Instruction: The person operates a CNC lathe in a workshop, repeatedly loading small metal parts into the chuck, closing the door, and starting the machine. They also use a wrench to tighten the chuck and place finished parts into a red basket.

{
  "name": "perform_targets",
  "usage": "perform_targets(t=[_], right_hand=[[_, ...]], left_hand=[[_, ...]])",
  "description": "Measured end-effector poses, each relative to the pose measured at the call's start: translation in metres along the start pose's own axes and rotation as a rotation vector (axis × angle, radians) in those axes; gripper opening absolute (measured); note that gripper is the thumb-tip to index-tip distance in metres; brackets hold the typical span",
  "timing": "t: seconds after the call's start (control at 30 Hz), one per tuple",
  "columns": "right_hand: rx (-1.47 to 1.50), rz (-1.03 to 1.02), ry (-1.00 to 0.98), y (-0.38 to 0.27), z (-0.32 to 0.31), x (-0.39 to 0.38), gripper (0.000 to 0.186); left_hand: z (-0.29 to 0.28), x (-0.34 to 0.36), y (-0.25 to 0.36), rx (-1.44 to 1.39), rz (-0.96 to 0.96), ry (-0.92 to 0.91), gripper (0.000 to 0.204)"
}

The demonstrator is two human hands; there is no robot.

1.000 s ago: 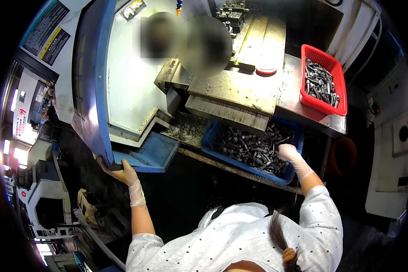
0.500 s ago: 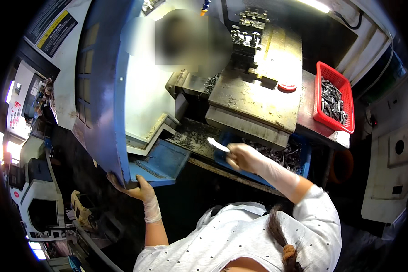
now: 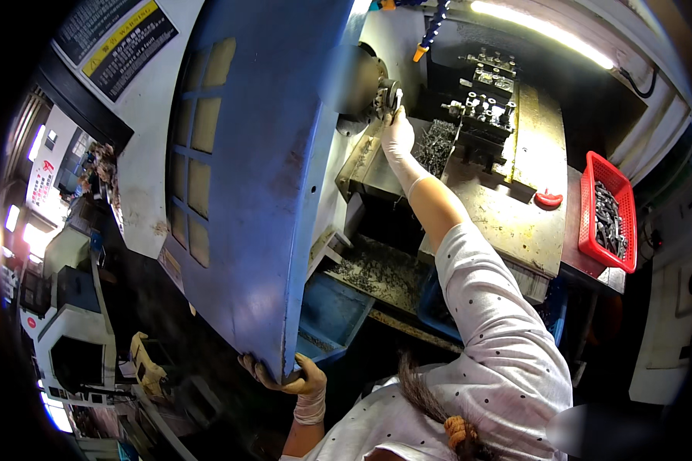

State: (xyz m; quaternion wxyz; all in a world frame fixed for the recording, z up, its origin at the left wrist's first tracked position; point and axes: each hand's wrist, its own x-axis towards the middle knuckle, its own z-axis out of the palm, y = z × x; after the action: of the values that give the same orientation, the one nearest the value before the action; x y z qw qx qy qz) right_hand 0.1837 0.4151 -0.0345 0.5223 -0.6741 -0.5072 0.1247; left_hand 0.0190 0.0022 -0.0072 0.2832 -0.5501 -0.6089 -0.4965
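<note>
My left hand point(image 3: 306, 378), in a thin pale glove, is closed round the lower corner of the blue sliding door point(image 3: 257, 161) of a lathe. My right arm reaches into the machine. The gloved right hand point(image 3: 398, 137) is closed on a small shiny metal part point(image 3: 398, 98), held up against the round chuck point(image 3: 387, 91). Whether the part sits inside the chuck's jaws I cannot tell; fingers and blur hide it. To the right of this hand stand the tool holders point(image 3: 490, 111) on a metal slide point(image 3: 507, 200).
A red plastic basket point(image 3: 589, 223) of small dark metal parts stands on the right ledge. A red object point(image 3: 548, 200) lies on the slide. Metal shavings point(image 3: 438, 142) and a blue tray point(image 3: 327, 319) are below. A blue coolant hose with an orange nozzle point(image 3: 420, 53) hangs above.
My right hand has moved up and forward from above the lower bin to the chuck, carrying the small metal part. The left hand still grips the door, which now appears farther right.
</note>
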Motion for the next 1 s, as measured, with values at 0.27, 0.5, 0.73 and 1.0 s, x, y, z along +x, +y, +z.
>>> perform_targets(t=[0.27,0.5,0.73,1.0], right_hand=[[-0.234,-0.188,-0.081,0.006,-0.006,0.002,0.046],[-0.127,-0.434,-0.112,0.024,-0.011,0.017,0.065],[0.378,-0.255,-0.151,0.034,0.006,0.052,0.057],[0.649,0.266,-0.507,-0.03,-0.025,0.035,0.034]], left_hand=[[-0.005,-0.003,-0.004,-0.029,-0.005,-0.045,0.064],[-0.006,-0.002,-0.004,0.047,0.032,-0.059,0.064],[-0.004,-0.005,-0.005,0.067,0.008,-0.035,0.064],[-0.014,-0.005,-0.004,0.125,0.016,-0.046,0.064]])
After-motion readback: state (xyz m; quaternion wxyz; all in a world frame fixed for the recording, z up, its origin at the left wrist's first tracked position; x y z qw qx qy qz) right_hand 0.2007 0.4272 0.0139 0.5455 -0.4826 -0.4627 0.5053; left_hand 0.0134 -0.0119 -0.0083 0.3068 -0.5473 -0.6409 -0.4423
